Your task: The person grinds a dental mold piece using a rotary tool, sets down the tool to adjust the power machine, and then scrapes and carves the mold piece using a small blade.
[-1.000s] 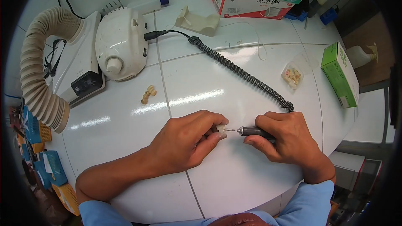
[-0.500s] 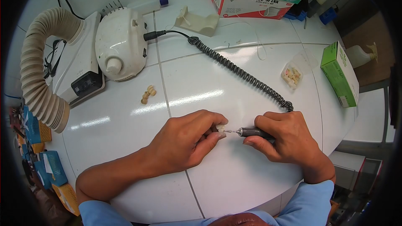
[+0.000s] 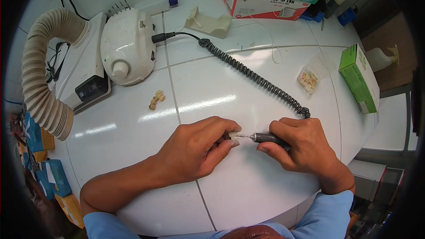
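While two hands stand near each other over one worktop [image 3: 261,208], fingers are engaged on both sides; right hand [image 3: 305,144]: fingers closed round one dark handpiece [image 3: 270,138], likely rigid and fairly light, best held by the barrel, clear of its metal bit [image 3: 245,137]; left hand [image 3: 199,148]: fingers clamped on one small pale piece [image 3: 233,136], located at their tips by the bit's end; probably light and hard, perhaps brittle and slippery, best pinched by its sides; contact with the bit cannot be told.

Count, by falling size: one ribbed hose [image 3: 35,62]; one white control unit [image 3: 130,46]; one coiled cord [image 3: 254,79]; one green box [image 3: 359,79]; one clear container [image 3: 310,92], contents too crowded to count; about four tan pieces [image 3: 160,94], clustered.
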### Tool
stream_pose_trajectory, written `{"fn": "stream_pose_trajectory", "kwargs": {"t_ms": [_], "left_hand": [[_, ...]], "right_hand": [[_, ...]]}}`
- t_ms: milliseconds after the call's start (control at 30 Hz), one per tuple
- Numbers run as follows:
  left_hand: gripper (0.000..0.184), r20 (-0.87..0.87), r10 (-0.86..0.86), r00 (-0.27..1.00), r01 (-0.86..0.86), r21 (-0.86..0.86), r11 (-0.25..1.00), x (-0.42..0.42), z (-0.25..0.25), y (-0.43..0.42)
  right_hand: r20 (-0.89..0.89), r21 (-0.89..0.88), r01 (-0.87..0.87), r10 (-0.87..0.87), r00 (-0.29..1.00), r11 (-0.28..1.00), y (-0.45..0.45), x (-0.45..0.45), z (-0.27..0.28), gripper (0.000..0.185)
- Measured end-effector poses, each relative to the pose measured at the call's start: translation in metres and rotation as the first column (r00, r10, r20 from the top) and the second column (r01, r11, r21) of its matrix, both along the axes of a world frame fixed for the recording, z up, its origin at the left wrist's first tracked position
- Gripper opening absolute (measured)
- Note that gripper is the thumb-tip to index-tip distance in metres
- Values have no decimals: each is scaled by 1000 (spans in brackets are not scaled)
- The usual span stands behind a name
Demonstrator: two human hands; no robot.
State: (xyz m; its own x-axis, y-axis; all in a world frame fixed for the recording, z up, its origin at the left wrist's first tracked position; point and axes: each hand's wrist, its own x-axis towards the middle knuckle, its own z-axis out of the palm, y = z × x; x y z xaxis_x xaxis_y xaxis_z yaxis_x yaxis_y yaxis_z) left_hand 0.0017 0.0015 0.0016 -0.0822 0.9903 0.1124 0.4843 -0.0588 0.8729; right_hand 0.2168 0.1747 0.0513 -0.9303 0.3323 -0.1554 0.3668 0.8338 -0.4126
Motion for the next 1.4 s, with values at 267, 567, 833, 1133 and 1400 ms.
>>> {"fn": "stream_pose_trajectory", "kwargs": {"t_ms": [267, 567, 833, 1133, 1400], "left_hand": [[33, -3, -3, 1000, 3, 10, 1000, 0, -1, 0], [33, 1, -10, 1000, 10, 5, 1000, -1, 1, 0], [33, -7, -19, 1000, 19, -19, 1000, -1, 1, -1], [33, -9, -23, 1000, 23, -1, 1000, -1, -1, -1], [33, -16, -17, 1000, 17, 1, 1000, -1, -1, -1]], "right_hand": [[-2, -11, 14, -14, 1000, 1000, 0, 0, -1, 40], [-49, 36, -14, 16, 999, 999, 0, 1, -4, 45], [-54, 35, -17, 19, 998, 999, 0, 1, -5, 45], [-55, 37, -42, 44, 998, 998, 2, 1, -6, 45], [-60, 18, -43, 44, 997, 999, 3, 2, -7, 46]]}}
